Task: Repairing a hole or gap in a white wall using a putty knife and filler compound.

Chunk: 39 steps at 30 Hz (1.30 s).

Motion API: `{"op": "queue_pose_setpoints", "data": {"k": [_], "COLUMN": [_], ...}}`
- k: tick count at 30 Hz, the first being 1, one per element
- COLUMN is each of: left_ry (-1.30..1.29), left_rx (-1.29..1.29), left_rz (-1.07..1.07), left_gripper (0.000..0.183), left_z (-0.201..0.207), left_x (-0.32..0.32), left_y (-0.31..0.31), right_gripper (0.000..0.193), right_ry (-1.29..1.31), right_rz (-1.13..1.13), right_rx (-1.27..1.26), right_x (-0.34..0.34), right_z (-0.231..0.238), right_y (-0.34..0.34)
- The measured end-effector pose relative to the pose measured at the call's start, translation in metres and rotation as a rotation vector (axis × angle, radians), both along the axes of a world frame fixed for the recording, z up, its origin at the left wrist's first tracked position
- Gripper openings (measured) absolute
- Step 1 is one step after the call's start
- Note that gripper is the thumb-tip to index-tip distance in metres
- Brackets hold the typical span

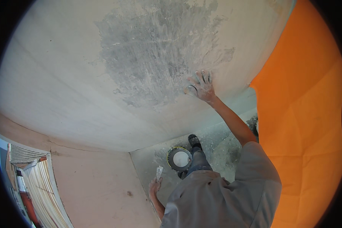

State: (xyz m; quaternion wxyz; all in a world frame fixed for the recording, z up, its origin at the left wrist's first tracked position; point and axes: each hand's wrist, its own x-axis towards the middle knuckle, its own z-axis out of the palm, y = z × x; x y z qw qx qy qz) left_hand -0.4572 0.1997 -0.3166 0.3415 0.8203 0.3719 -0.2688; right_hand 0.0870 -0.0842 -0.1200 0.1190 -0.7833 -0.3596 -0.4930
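Observation:
My right hand (203, 88) reaches up to the pale wall (72, 83), its fingers spread flat at the lower right edge of a rough grey patch (148, 57). No tool shows in it; a dark arc lies between thumb and forefinger, too small to make out. Low on the left, my left hand (154, 186) is closed around a putty knife (159, 172) whose blade points up and looks smeared with white. Just right of the knife stands a round bucket (171, 156) with smooth white filler (181, 159) inside, close beside my feet.
An orange sheet (300, 114) hangs along the right side. The floor (220, 152) is spattered with white. A pinkish side wall (95, 186) meets the pale wall on the left, with a crack along its top and a window opening (34, 178) at far left.

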Motion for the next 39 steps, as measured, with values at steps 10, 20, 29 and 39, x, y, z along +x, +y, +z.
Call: {"op": "queue_pose_setpoints", "data": {"k": [10, 20, 29, 39], "left_ry": [0.042, 0.062, -0.003, -0.182], "left_rx": [0.028, -0.064, -0.009, 0.199], "left_rz": [0.036, 0.127, -0.053, -0.321], "left_gripper": [0.058, 0.056, 0.053, 0.057], "left_z": [-0.001, 0.009, -0.001, -0.045], "left_x": [-0.015, 0.000, 0.070, 0.058], "left_y": [0.003, -0.003, 0.028, 0.024], "right_gripper": [0.055, 0.053, 0.057, 0.059], "right_ry": [-0.053, -0.077, 0.236, -0.109], "right_rz": [-0.009, 0.033, -0.077, -0.099], "right_rx": [0.213, 0.408, 0.075, 0.821], "right_x": [0.001, 0.004, -0.014, 0.012], "right_z": [0.166, 0.211, -0.051, 0.365], "right_y": [0.000, 0.024, -0.010, 0.009]}}
